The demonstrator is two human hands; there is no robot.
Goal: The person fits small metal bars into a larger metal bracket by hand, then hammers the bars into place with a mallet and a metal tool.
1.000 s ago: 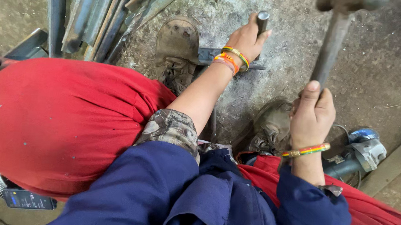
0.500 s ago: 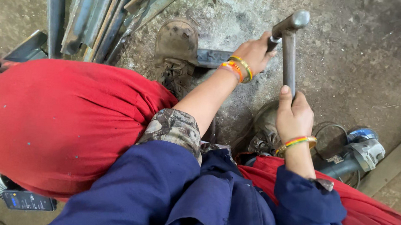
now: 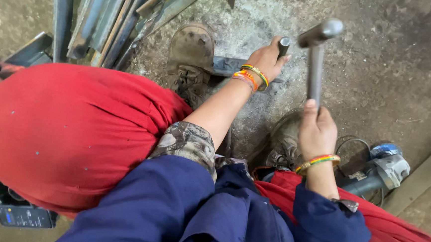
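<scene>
I am watching my left hand (image 3: 268, 59) closing its grip around a short dark metal punch (image 3: 283, 44), holding it upright on a flat steel piece (image 3: 227, 66) lying on the concrete floor (image 3: 378, 76); my right hand (image 3: 317, 132) is clamping the handle of a hammer (image 3: 317, 47), its head hanging just above and right of the punch, not touching it; my left boot (image 3: 190, 54) is resting on the steel piece's left end; steel bars (image 3: 107, 19) are lying left of it; an angle grinder (image 3: 379, 168) is sitting well right of the punch.
</scene>
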